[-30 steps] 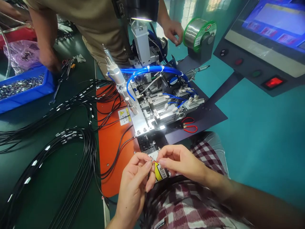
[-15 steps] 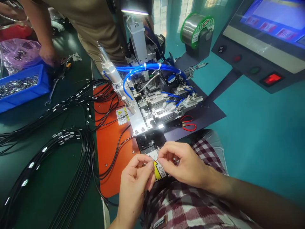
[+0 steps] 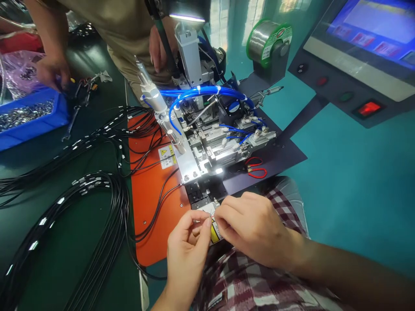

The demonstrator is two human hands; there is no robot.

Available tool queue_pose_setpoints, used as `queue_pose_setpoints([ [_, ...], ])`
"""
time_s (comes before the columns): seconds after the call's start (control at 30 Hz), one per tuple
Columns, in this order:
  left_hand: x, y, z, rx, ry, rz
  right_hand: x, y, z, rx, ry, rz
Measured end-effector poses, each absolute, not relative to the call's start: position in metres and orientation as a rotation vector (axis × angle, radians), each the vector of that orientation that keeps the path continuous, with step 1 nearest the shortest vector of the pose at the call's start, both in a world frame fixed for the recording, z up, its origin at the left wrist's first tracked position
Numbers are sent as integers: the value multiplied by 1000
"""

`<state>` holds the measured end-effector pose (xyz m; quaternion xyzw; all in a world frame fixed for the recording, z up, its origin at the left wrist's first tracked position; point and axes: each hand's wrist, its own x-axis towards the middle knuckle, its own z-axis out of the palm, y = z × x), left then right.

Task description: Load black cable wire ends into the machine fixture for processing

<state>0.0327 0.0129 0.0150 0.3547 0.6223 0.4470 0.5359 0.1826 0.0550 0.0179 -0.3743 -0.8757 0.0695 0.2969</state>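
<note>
My left hand (image 3: 188,242) and my right hand (image 3: 249,226) meet in front of the small soldering machine (image 3: 207,138), both pinching a tiny metal part with thin wire (image 3: 210,217) between fingertips. The part sits just over a yellow warning label (image 3: 214,232) at the machine's front edge. What exactly the fingers hold is too small to name. My checked sleeve and lap lie below.
Bundles of black cables (image 3: 90,203) lie on the green table at left, over an orange mat (image 3: 152,203). Red snips (image 3: 257,168) rest right of the machine. A solder spool (image 3: 269,41), control panel (image 3: 356,65) and blue parts bin (image 3: 29,116) stand behind. Another person (image 3: 106,26) leans over the machine.
My hands have shifted slightly lower and closer together on the small part. The other person's hand moved from the solder spool to behind the machine; the other hand lifted near the bin.
</note>
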Motion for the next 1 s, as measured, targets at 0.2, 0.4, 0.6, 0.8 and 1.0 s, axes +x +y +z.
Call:
queue_pose_setpoints([
  [0.2, 32, 11, 10, 770, 1475, 1053, 180, 49, 10, -937, -2221, 193],
  [0.4, 29, 8, 1, 692, 1374, 1091, 174, 43, -8, -908, -2037, 200],
  [0.6, 28, 12, 2, 629, 1285, 1089, 169, 44, -12, -1013, -1930, 579],
  [0.8, 27, 12, 2, 620, 1290, 1062, 165, 45, -8, -1239, -1492, 1243],
  [1.0, 27, 12, 4, 585, 1289, 1077, 166, 45, -9, -1220, -1438, 1408],
])
